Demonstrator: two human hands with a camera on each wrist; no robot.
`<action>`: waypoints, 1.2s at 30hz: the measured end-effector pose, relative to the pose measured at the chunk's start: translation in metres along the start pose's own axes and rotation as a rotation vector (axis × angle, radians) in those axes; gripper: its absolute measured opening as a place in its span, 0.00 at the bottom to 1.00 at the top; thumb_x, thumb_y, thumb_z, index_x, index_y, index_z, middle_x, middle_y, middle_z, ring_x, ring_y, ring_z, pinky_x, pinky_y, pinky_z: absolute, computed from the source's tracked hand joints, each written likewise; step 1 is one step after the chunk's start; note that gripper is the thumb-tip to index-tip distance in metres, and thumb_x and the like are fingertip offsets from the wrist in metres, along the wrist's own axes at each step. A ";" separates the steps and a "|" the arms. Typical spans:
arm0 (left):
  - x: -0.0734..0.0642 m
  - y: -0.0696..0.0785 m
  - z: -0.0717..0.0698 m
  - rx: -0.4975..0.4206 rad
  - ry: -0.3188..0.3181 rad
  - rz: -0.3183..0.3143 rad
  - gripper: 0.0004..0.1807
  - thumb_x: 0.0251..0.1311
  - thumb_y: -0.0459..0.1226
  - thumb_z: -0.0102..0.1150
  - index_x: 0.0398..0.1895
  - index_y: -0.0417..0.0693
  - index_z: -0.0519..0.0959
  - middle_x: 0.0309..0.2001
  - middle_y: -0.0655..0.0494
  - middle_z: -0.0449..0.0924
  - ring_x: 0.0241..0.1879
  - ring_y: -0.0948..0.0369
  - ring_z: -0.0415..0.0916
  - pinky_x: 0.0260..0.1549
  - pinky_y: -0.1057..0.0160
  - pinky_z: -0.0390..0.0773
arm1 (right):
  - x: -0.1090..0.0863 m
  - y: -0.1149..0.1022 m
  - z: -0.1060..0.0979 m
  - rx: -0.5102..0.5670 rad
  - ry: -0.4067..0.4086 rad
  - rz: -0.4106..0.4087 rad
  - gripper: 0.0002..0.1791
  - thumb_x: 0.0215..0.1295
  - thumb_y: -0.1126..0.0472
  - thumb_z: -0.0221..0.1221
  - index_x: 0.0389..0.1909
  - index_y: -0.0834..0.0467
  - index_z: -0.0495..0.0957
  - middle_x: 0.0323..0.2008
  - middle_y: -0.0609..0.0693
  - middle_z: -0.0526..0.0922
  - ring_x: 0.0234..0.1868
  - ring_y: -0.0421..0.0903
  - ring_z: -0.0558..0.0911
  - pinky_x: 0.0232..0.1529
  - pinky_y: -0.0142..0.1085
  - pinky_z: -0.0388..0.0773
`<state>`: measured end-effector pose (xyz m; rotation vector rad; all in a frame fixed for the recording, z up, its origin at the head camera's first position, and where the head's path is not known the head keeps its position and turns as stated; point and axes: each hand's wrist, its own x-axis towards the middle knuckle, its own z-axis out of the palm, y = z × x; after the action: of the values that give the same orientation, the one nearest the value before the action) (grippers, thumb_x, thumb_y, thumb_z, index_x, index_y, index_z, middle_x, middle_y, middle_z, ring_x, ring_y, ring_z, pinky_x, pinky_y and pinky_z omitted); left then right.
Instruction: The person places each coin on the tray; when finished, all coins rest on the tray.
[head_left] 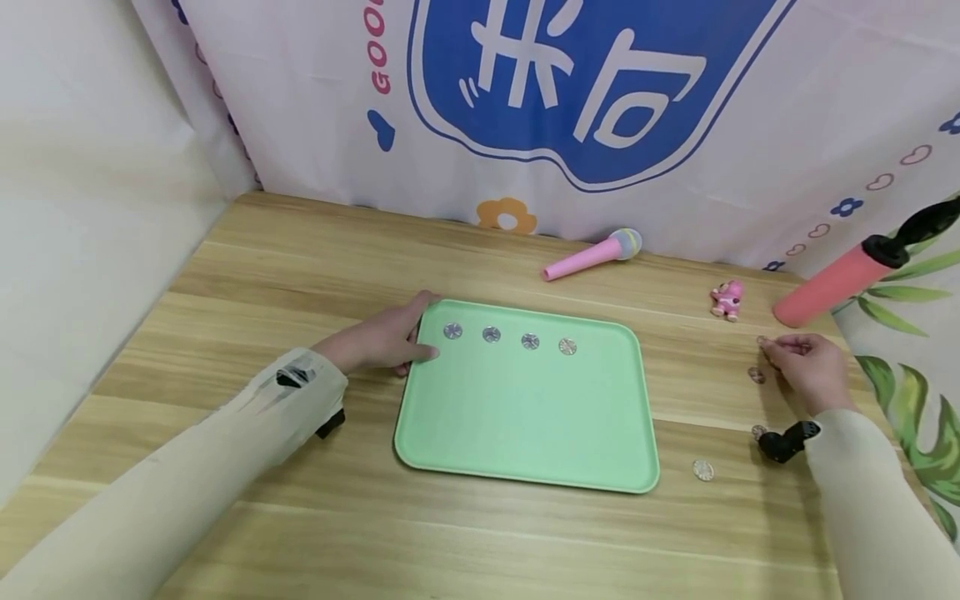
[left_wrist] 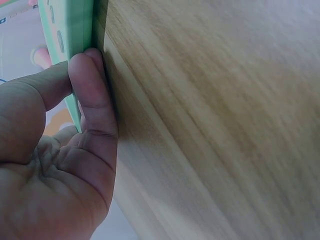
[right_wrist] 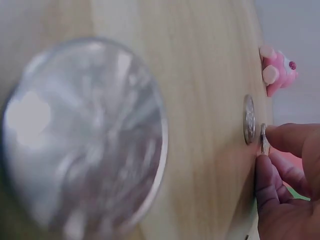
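Observation:
My left hand (head_left: 386,337) grips the left edge of a light green tray (head_left: 525,417), its thumb over the rim and its fingers curled against the side and underneath. Several round silver coins (head_left: 491,334) lie in a row along the tray's far side. Over at the right of the table, my right hand (head_left: 810,367) pinches a coin (right_wrist: 264,138) between thumb and fingers, close to the tabletop. Another coin (head_left: 756,375) lies just beside those fingertips. Nearer to me are a coin (head_left: 759,432) partly covered by the wrist camera and a coin (head_left: 703,470) by the tray's right side.
A pink toy microphone (head_left: 588,256) lies behind the tray on the wooden table (head_left: 300,517). A small pink figurine (head_left: 727,300) and a red cylinder with a black top (head_left: 832,283) stand at the back right. A printed cloth (head_left: 315,125) hangs along the table's far edge.

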<state>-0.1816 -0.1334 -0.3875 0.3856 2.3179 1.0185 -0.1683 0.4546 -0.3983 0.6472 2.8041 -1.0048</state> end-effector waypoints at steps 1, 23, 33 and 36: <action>0.000 0.000 0.000 0.002 0.000 -0.001 0.43 0.75 0.34 0.59 0.84 0.47 0.45 0.29 0.48 0.76 0.23 0.58 0.77 0.28 0.63 0.80 | 0.001 0.000 0.000 -0.012 0.003 -0.003 0.32 0.77 0.43 0.56 0.62 0.68 0.72 0.28 0.32 0.74 0.28 0.30 0.75 0.29 0.27 0.78; -0.001 0.002 -0.001 0.023 0.005 -0.005 0.42 0.75 0.35 0.59 0.84 0.47 0.46 0.29 0.48 0.75 0.24 0.58 0.77 0.28 0.63 0.80 | 0.004 -0.006 -0.002 -0.114 -0.035 -0.008 0.27 0.80 0.47 0.53 0.59 0.70 0.72 0.39 0.49 0.78 0.33 0.34 0.72 0.30 0.27 0.75; -0.001 0.001 -0.001 0.028 0.010 -0.013 0.43 0.75 0.36 0.59 0.84 0.48 0.46 0.29 0.49 0.75 0.24 0.58 0.77 0.29 0.63 0.80 | 0.004 -0.004 -0.002 -0.057 -0.015 -0.086 0.21 0.78 0.54 0.56 0.56 0.68 0.69 0.35 0.43 0.76 0.29 0.28 0.73 0.29 0.25 0.78; 0.000 0.001 0.000 0.026 0.008 -0.010 0.43 0.75 0.35 0.59 0.84 0.47 0.46 0.29 0.49 0.75 0.23 0.58 0.77 0.28 0.63 0.81 | 0.005 -0.003 -0.002 -0.014 -0.024 -0.088 0.19 0.78 0.54 0.57 0.55 0.66 0.70 0.30 0.33 0.75 0.29 0.27 0.75 0.30 0.26 0.79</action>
<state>-0.1817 -0.1332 -0.3865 0.3805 2.3400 0.9875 -0.1739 0.4556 -0.3961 0.5102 2.8383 -0.9998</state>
